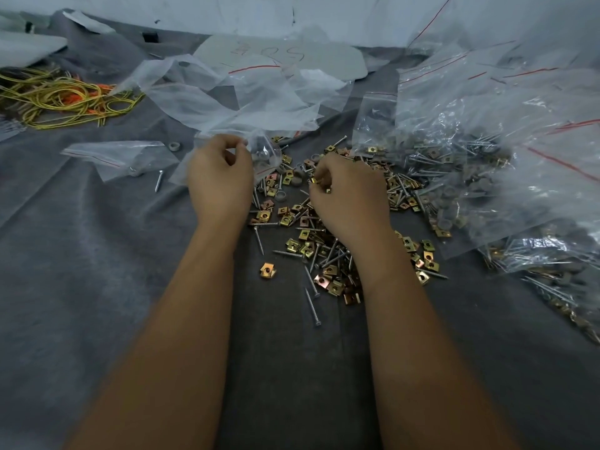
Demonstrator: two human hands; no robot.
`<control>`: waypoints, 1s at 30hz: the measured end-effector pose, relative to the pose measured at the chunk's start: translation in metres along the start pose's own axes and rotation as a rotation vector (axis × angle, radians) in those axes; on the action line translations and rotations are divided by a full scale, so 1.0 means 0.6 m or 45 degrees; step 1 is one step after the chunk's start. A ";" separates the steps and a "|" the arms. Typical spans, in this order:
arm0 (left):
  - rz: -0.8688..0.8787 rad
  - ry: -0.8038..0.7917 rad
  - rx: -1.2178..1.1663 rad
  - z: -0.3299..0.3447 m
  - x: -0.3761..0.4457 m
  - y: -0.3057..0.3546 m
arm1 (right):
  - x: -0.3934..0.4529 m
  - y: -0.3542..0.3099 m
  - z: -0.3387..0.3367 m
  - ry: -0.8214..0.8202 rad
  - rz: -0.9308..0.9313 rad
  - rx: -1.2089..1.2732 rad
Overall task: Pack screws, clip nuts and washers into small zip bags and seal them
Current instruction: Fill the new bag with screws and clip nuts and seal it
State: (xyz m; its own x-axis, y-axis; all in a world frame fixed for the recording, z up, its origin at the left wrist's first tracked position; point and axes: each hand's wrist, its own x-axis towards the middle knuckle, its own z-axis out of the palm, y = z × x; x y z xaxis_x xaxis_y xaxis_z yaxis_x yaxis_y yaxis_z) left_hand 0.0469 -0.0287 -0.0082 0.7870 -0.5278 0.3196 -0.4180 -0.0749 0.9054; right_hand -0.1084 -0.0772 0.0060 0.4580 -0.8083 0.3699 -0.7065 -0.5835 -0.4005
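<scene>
A loose heap of brass clip nuts (pixel 293 219), silver screws (pixel 312 305) and grey washers (pixel 281 196) lies on the grey cloth (pixel 97 254) in the middle. My left hand (pixel 220 180) pinches the mouth of a small clear zip bag (pixel 264 155) that holds a few grey washers. My right hand (pixel 349 193) hovers over the heap with its fingers curled round a few brass clip nuts. One clip nut (pixel 268 270) lies apart at the heap's near left.
Filled zip bags of screws and washers (pixel 470 164) pile up at the right. Empty clear bags (pixel 227 95) lie behind the hands, another bag (pixel 120 157) at the left with a lone screw (pixel 158 180). Yellow and orange bands (pixel 61 99) lie far left.
</scene>
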 end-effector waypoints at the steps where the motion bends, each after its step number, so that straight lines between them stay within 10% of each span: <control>1: 0.011 -0.017 0.005 0.001 -0.002 0.001 | 0.001 -0.003 0.004 -0.028 -0.041 -0.032; 19: 0.079 -0.196 0.086 0.027 -0.025 0.015 | 0.003 -0.037 0.028 -0.031 -0.113 -0.154; 30: 0.135 -0.291 0.228 0.029 -0.028 0.016 | -0.001 -0.029 0.009 0.334 0.115 0.560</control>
State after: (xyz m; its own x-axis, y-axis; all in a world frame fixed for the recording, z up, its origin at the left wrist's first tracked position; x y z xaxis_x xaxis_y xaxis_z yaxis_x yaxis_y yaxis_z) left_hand 0.0219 -0.0354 -0.0095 0.6209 -0.7156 0.3201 -0.5816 -0.1466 0.8002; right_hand -0.0935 -0.0670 0.0081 0.2148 -0.8434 0.4925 -0.4176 -0.5352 -0.7343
